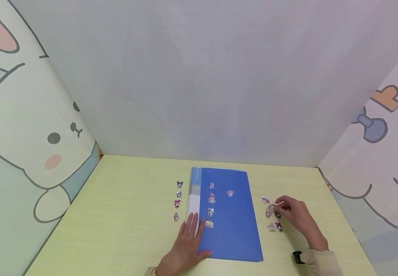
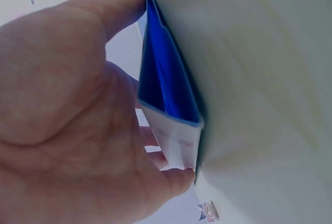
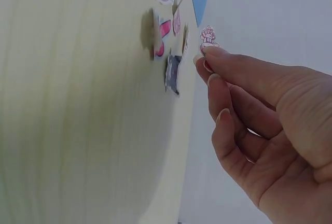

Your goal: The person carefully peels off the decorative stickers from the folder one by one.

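Observation:
A blue folder (image 1: 233, 234) with a pale spine lies on the table, cartoon stickers on its cover: several in a column, such as the red-hooded one (image 1: 211, 198), and a single sticker (image 1: 230, 193) to their right. My left hand (image 1: 185, 245) rests with straight fingers on the folder's lower left part, over the spine. In the left wrist view, the folder's open end (image 2: 171, 79) shows beside the palm. Right of the folder, my right hand (image 1: 297, 214) pinches a small pink-and-white cartoon sticker (image 3: 208, 37) between thumb and index finger, above a group of loose stickers (image 1: 271, 227).
Another column of loose stickers (image 1: 177, 203) lies left of the folder. The yellow table (image 1: 133, 230) meets a grey back wall (image 1: 205, 96), with cartoon-printed panels at both sides. A dark band (image 1: 298, 257) sits at the right sleeve.

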`<state>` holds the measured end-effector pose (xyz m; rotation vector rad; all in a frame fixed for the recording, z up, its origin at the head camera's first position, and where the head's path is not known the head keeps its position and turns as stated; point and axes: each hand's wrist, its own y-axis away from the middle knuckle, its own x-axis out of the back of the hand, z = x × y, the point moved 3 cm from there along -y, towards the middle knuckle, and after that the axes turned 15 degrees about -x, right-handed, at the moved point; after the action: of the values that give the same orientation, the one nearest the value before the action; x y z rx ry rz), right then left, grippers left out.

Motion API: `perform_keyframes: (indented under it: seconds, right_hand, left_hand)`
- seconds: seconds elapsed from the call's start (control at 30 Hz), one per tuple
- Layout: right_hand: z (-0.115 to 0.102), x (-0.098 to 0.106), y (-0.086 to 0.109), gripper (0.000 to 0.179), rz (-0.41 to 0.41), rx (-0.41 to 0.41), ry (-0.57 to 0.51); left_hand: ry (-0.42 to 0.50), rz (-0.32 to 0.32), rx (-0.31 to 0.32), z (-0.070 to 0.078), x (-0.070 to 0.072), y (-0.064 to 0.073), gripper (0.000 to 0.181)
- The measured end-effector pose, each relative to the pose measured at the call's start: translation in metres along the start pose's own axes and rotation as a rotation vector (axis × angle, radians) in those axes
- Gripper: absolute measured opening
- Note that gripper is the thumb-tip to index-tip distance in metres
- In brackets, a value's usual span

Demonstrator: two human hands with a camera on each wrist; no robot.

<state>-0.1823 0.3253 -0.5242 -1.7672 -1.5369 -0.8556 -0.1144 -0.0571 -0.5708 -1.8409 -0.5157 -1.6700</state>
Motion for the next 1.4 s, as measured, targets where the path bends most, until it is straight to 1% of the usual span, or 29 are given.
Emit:
perform_keyframes:
  seconds: [0.1,0.27,0.43,0.53,0.7,0.8,1.0,1.13,1.3,1.4]
  right_hand:
    - [0.003,0.002,-0.001,0.008,0.007,-0.004,0.037]
    - [0.006,0.004,-0.002,0.011,0.029,0.012,0.058]
    - [0.011,0.004,-0.005,0.012,0.024,-0.015,0.079]
    - [0.012,0.003,-0.006,0.01,0.011,-0.024,0.08]
    - [0.014,0.002,-0.008,0.01,0.0,-0.019,0.081]
    - [0.015,0.001,-0.009,0.01,-0.009,-0.014,0.077]
    - [0.016,-0.001,-0.014,0.009,-0.017,0.014,0.087]
    - [0.016,-0.003,-0.018,0.009,-0.024,0.028,0.101]
    - [0.016,-0.004,-0.021,0.008,-0.04,0.022,0.099]
    - [0.017,-0.005,-0.023,0.008,-0.041,0.0,0.097]
  left_hand:
    - [-0.006,-0.003,0.001,0.0,0.001,0.0,0.096]
    - [0.018,-0.036,0.014,0.001,0.004,-0.001,0.095]
    - [0.029,-0.051,0.02,0.0,0.003,-0.001,0.095]
    - [0.02,-0.033,0.017,0.0,0.002,0.0,0.096]
    - [-0.033,0.02,0.001,0.0,-0.002,0.0,0.096]
    - [-0.042,0.027,-0.002,0.0,-0.002,0.0,0.097]
    - [0.014,-0.011,0.009,0.001,0.0,-0.001,0.096]
    - [0.031,-0.042,0.015,0.002,0.004,-0.001,0.096]
    - [0.036,-0.062,0.02,0.002,0.007,-0.002,0.095]
    - [0.032,-0.065,0.02,0.002,0.008,-0.002,0.095]
